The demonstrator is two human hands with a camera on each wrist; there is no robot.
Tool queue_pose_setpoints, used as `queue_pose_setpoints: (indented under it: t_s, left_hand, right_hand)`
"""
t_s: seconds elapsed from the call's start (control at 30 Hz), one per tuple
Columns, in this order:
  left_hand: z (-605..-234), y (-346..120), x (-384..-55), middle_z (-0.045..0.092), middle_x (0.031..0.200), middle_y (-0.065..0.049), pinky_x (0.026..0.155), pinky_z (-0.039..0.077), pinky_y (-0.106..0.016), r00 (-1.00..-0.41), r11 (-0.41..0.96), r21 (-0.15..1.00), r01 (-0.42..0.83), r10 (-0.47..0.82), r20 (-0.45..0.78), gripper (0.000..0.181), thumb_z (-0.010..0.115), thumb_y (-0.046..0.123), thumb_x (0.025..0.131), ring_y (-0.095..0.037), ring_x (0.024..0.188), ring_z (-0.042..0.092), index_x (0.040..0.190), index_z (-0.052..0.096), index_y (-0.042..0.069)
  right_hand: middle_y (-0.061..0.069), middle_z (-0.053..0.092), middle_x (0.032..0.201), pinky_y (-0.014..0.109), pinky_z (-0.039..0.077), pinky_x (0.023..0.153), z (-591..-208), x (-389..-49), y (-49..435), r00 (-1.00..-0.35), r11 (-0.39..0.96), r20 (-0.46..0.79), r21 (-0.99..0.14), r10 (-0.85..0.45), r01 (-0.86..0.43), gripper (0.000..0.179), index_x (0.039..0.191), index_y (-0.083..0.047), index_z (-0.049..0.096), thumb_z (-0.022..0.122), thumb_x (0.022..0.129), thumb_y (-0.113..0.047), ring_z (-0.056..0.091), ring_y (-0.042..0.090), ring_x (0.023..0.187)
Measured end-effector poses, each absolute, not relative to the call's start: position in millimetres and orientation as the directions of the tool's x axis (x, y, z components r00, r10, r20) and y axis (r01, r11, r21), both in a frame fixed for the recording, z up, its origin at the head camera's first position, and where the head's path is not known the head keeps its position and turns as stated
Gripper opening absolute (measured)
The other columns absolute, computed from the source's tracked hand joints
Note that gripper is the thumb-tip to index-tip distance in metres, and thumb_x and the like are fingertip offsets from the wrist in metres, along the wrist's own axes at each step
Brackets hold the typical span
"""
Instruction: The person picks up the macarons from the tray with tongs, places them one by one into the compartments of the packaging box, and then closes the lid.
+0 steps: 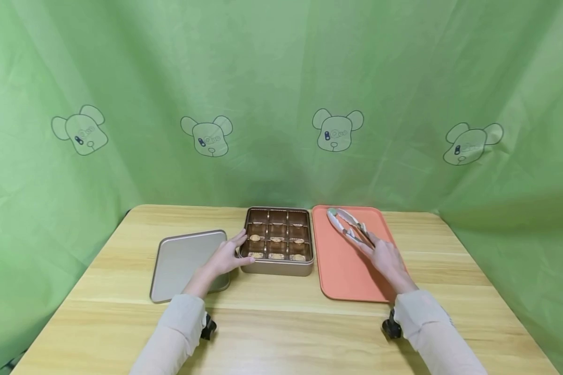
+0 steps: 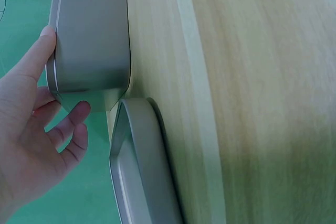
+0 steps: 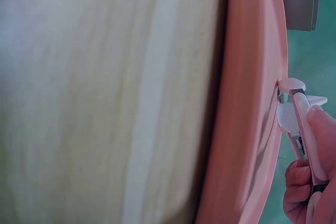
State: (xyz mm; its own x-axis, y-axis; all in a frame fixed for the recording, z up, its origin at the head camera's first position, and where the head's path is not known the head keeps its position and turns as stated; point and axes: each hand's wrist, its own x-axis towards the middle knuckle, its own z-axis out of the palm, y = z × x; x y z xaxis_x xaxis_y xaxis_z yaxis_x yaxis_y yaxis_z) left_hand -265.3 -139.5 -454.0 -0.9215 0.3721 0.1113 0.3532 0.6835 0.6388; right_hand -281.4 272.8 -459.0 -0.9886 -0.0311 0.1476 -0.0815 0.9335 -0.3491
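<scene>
A square brown tin point(image 1: 277, 267) with a divided brown insert stands at the back middle; pale golden spots show in its front compartments. My left hand point(image 1: 226, 256) rests at its left front corner, thumb on the front rim and fingers along the left side. In the left wrist view, the other fingers of that hand bend loosely beside the tin. My right hand point(image 1: 388, 262) grips metal tongs point(image 1: 352, 237) by the handles over the pink tray point(image 1: 342, 276). A small greenish round thing point(image 1: 332, 212) shows at the tongs' parted tips.
A flat metallic lid point(image 1: 183, 265) lies on the wooden table point(image 1: 281, 323), left of the tin and partly under my left hand in view. The pink tray lies close along the tin's right side. A green curtain point(image 1: 272, 172) hangs behind the table's back edge.
</scene>
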Motion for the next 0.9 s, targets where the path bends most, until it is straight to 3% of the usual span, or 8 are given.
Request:
queue_pose_setpoints:
  t_s: [0.27,0.47,0.67,0.9]
  left_hand:
    - [-457,-140,-266,0.022,0.148,-0.018,0.109,0.019,-0.050,-0.922,0.681,0.639,0.356,0.366,0.124,0.079,0.072,0.030,0.076,-0.041,0.131,0.026,0.134,0.035,-0.009]
    - [-457,-140,-267,0.022,0.147,-0.019,0.109,0.018,-0.053,-0.919,0.686,0.627,0.369,0.370,0.137,0.079,0.072,0.032,0.077,-0.041,0.131,0.026,0.133,0.036,-0.009]
    - [-457,-141,-266,0.022,0.147,-0.017,0.109,0.017,-0.054,-0.917,0.687,0.624,0.372,0.376,0.132,0.078,0.070,0.032,0.078,-0.040,0.132,0.025,0.134,0.035,-0.009]
    - [-455,-140,-266,0.022,0.147,-0.019,0.109,0.019,-0.049,-0.916,0.672,0.642,0.369,0.378,0.132,0.078,0.071,0.031,0.077,-0.041,0.131,0.025,0.133,0.035,-0.010]
  right_hand:
    - [0.039,0.052,0.110,0.052,0.046,0.064,-461,-275,277,-0.983,0.906,0.182,-0.407,-0.041,-0.113,0.060,0.136,-0.003,0.040,0.050,0.091,-0.042,0.055,0.050,0.089]
    - [0.038,0.051,0.114,0.057,0.046,0.071,-460,-272,283,-0.970,0.891,0.226,-0.418,-0.086,-0.176,0.059,0.136,-0.003,0.041,0.051,0.091,-0.041,0.054,0.051,0.091]
    - [0.034,0.053,0.117,0.054,0.045,0.072,-460,-271,289,-0.955,0.879,0.266,-0.415,-0.130,-0.236,0.058,0.135,-0.004,0.043,0.052,0.091,-0.040,0.056,0.041,0.087]
    - [0.029,0.051,0.124,0.057,0.044,0.081,-458,-271,289,-0.930,0.844,0.311,-0.430,-0.195,-0.320,0.057,0.134,-0.004,0.045,0.055,0.090,-0.039,0.054,0.044,0.103]
